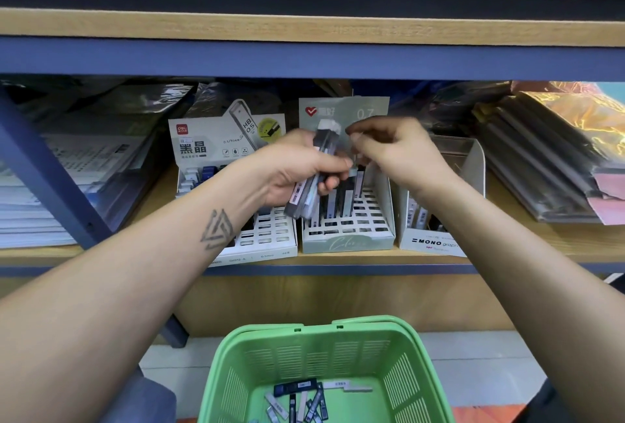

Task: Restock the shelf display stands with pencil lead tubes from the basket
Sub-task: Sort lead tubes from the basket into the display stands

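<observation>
stands (233,138) labelled deli, 0.7, mono

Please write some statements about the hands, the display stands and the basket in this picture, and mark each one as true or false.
1. The left hand grips a bundle of lead tubes. True.
2. The green basket has no tubes left in it. False: several tubes lie on its bottom.
3. The right hand is held above the middle stand marked 0.7. True.
4. The stand marked HB 0.5 is to the right of the MONO stand. False: it is the leftmost of the three stands.
5. The basket sits on the shelf beside the stands. False: it is below the shelf, near the person.
</observation>
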The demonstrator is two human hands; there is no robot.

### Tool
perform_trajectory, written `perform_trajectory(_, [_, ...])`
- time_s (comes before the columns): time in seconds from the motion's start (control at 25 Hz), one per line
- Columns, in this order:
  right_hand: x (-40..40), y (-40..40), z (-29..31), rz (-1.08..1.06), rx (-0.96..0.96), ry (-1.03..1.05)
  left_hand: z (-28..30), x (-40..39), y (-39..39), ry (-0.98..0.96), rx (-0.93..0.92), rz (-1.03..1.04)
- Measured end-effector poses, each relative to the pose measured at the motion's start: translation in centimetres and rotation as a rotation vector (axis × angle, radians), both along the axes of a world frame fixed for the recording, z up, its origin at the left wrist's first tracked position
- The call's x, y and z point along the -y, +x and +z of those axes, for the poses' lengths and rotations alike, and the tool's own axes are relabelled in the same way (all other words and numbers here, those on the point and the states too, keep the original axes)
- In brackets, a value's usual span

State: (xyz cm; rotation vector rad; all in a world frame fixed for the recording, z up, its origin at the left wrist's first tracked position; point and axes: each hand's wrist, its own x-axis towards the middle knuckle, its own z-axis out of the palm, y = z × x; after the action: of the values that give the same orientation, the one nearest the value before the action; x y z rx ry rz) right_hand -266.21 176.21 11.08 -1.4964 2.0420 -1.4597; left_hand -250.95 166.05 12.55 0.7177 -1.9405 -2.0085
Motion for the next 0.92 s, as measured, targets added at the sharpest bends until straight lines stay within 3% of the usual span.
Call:
perform_trajectory(0.04, [-0.1,0.2,0.2,0.072,0.19,-0.024,0.0,-0.2,0.2,0.043,0.029,-0.067])
perform_trajectory(0.12, [-0.2,0.3,0.0,0.176,0.362,-0.027,-0.2,-0.7,0.5,0.086,0.054,-0.137])
perform_trajectory(0.36, [-0.9,-0.7,0.0,0.254,0.529,-0.048,-0.2,-0.6,1.3,0.243,-0.023,-0.175])
perform_trajectory(0.44, [-1.1,-1.1,-0.2,0.247,0.507,-0.045,-0.2,-0.5,1.5,0.234,-0.003,-0.17])
perform_trajectory(0.6, [-1.2,-1.3,-0.5,0.21,0.429,-0.027,-0.5,-0.1,1.6,0.014,0.068,-0.099])
perform_trajectory(0.8, [-1.8,-1.7,0.2,0.239,0.462,-0.036,0.0,-0.1,1.3,-0.019,0.065,-0.025])
perform_trajectory(0.92, [-2.2,-2.4,1.0,0.21,0.367,-0.006,-0.1,0.2,1.5,-0.011,0.051,0.02])
